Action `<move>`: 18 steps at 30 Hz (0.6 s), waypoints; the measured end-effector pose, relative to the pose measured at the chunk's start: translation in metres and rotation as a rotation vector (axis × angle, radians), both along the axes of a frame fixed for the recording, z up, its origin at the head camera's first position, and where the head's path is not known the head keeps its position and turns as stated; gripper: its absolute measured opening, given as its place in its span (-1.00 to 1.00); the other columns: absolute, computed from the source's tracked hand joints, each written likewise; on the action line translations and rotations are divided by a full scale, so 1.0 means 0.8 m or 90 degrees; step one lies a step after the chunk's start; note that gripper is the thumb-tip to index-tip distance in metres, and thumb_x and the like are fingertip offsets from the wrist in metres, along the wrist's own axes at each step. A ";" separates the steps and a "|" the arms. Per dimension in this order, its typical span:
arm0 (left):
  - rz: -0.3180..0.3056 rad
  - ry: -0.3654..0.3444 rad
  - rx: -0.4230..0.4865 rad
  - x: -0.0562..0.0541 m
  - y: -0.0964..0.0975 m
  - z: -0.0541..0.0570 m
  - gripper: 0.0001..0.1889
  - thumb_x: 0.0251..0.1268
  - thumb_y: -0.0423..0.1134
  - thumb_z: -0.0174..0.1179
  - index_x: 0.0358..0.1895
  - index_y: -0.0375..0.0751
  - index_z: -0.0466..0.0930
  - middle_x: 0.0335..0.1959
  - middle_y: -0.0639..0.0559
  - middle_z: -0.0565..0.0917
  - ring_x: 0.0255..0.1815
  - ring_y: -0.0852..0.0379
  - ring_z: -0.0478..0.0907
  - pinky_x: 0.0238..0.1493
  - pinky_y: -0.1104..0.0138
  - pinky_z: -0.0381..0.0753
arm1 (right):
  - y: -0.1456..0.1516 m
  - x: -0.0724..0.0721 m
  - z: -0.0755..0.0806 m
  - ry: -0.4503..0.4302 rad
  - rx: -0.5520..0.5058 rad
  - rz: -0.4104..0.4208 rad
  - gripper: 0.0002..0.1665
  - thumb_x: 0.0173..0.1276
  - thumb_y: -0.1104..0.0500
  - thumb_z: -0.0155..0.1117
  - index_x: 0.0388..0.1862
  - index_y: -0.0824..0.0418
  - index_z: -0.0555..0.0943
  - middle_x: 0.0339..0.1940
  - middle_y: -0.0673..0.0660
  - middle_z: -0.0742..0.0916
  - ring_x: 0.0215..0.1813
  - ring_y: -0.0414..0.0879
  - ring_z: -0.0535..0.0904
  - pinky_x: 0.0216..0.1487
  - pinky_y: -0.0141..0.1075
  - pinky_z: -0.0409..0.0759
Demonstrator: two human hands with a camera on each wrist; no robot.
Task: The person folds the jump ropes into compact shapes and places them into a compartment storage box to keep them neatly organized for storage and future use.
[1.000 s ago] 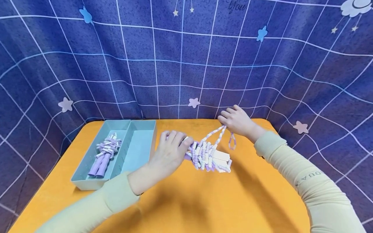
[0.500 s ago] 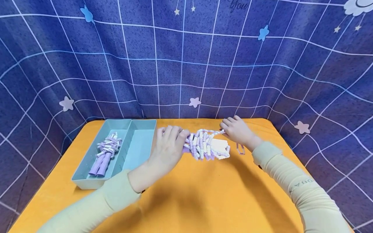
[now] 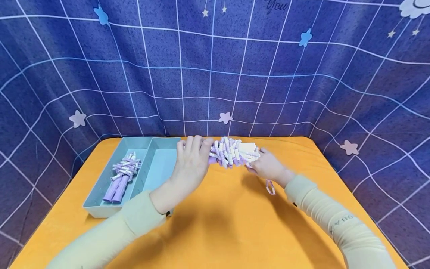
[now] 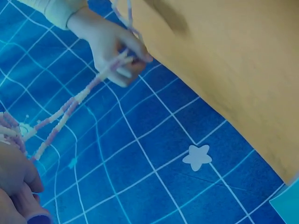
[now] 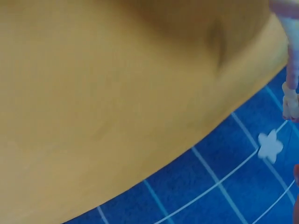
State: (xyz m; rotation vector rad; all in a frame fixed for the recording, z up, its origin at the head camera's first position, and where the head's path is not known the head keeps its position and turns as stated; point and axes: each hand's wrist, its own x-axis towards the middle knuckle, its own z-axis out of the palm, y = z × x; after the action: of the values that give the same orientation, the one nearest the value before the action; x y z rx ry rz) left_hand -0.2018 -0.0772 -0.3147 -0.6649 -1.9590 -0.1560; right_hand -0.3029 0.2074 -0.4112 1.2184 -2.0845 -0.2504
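My left hand point(image 3: 189, 164) grips the purple handles of a beaded jump rope point(image 3: 228, 153), whose purple and white strands are wound in a thick bundle. White pieces stick out of the bundle's right end. In the left wrist view a purple handle point(image 4: 38, 217) with a hollow end shows below the left hand point(image 4: 16, 175). My right hand point(image 3: 268, 167) pinches the rope's loose beaded strands point(image 4: 74, 101), which run taut from the bundle in that view. A short loop point(image 3: 270, 187) dangles under the right hand. Both hands are above the table.
A pale blue two-part box point(image 3: 97, 211) stands at the left of the orange-covered table point(image 3: 235, 231). Its left compartment holds another bundled jump rope point(image 3: 117, 188) with purple handles. A blue curtain point(image 3: 198, 86) with a white grid hangs behind the table.
The right hand has come down and left, bringing the loose strands around the bundle's right end. The left hand has raised the bundle slightly and drawn it a little left.
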 end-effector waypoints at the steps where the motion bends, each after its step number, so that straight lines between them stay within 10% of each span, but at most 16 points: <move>1: 0.011 0.003 0.002 -0.002 0.000 0.000 -0.74 0.13 -0.49 0.00 -0.09 -0.23 0.34 -0.42 -0.07 0.39 -0.45 -0.04 0.29 -0.40 0.14 0.23 | -0.004 0.003 -0.002 0.001 0.012 0.001 -0.72 0.06 -0.03 0.35 -0.39 0.16 0.62 -0.43 0.07 0.70 -0.35 0.04 0.58 -0.21 -0.11 0.41; 18: 0.174 0.066 0.020 -0.050 -0.017 0.000 -0.77 0.45 -0.32 -0.31 -0.14 -0.25 0.38 -0.45 -0.16 0.40 -0.45 -0.11 0.33 -0.43 0.12 0.25 | -0.041 0.049 0.000 0.067 0.081 0.047 -0.73 0.24 0.03 0.04 -0.55 0.16 0.45 -0.60 0.00 0.53 -0.49 -0.07 0.40 -0.36 -0.21 0.27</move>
State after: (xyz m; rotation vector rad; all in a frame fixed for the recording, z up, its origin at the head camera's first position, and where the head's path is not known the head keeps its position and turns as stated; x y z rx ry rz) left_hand -0.2414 -0.0909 -0.3144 -0.3716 -1.9212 0.0164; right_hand -0.2640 0.1742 -0.4109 1.3247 -1.9548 -0.4090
